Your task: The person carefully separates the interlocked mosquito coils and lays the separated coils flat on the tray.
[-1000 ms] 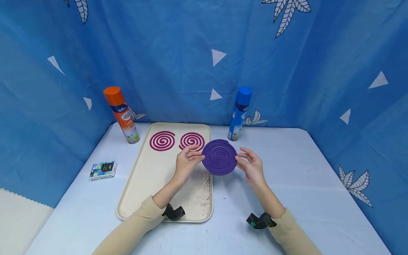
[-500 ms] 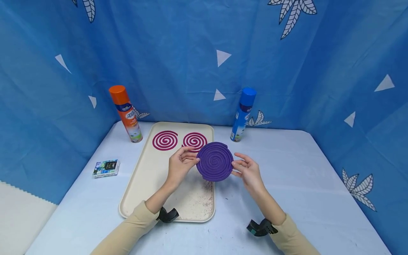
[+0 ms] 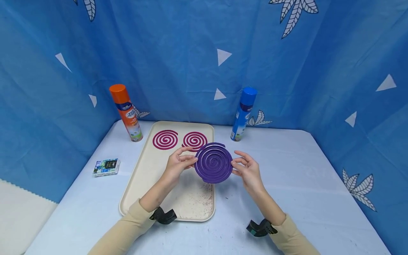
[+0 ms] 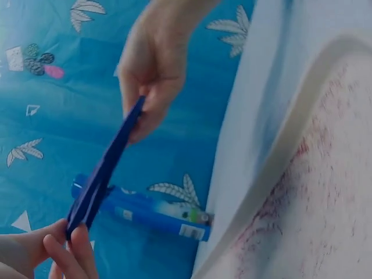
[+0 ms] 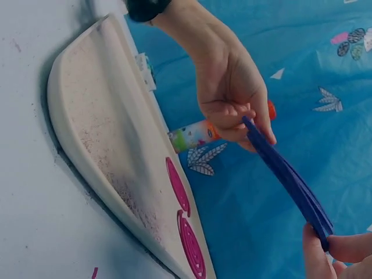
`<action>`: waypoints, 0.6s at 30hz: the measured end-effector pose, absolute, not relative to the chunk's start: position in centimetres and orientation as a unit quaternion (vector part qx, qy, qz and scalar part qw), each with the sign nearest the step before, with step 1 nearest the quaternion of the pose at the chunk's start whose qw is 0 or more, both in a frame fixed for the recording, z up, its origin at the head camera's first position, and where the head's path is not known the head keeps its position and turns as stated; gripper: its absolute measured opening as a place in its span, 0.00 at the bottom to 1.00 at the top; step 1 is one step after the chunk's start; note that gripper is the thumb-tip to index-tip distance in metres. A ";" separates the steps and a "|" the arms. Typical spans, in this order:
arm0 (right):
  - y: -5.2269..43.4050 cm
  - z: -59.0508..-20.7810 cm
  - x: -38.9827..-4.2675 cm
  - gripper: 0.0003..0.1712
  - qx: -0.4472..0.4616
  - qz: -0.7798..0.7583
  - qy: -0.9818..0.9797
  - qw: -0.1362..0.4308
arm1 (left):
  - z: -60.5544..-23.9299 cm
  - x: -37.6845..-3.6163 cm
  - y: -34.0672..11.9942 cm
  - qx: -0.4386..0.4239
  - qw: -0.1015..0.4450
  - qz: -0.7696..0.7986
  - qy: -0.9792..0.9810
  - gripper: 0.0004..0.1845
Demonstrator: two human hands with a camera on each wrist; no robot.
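Note:
A purple mosquito coil (image 3: 213,163) is held up over the right edge of the cream tray (image 3: 146,193), its face toward the head camera. My left hand (image 3: 178,163) pinches its left rim between thumb and fingers, and my right hand (image 3: 250,175) pinches the opposite rim. Gaps show between some of its rings. Edge-on in the left wrist view, the coil (image 4: 104,165) looks slightly split into layers; from the right wrist, the coil (image 5: 290,183) also fans apart toward the right hand.
Two magenta coils, one on the left (image 3: 165,139) and one on the right (image 3: 194,140), lie at the tray's far end. An orange spray can (image 3: 127,117) and a blue one (image 3: 243,117) stand behind. A small patterned box (image 3: 106,167) sits left of the tray. Reddish crumbs dot the tray.
Both hands have brought the purple coil slightly left and nearer over the tray. Its rings, close together half a second ago, now show gaps at the upper left.

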State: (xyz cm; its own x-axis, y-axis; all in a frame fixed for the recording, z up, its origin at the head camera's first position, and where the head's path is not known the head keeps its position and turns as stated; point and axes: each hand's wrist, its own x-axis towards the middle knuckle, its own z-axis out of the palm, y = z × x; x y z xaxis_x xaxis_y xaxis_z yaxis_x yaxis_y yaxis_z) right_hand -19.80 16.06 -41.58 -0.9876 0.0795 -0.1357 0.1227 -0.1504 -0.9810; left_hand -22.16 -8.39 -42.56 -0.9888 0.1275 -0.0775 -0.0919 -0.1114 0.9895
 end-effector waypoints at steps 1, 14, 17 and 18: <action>16.0 -41.7 -19.8 0.26 0.074 -0.754 0.653 0.014 | -42.6 -22.1 -8.5 0.006 0.084 0.745 0.661 0.25; 14.9 -43.0 -19.7 0.26 0.089 -0.758 0.646 0.027 | -43.7 -22.1 -13.5 -0.055 0.044 0.731 0.678 0.28; 14.9 -43.1 -19.7 0.25 0.093 -0.755 0.649 0.022 | -44.3 -22.3 -16.2 -0.092 0.017 0.728 0.680 0.29; 14.9 -43.2 -19.7 0.25 0.093 -0.755 0.649 0.021 | -44.6 -22.3 -17.1 -0.102 0.012 0.726 0.679 0.29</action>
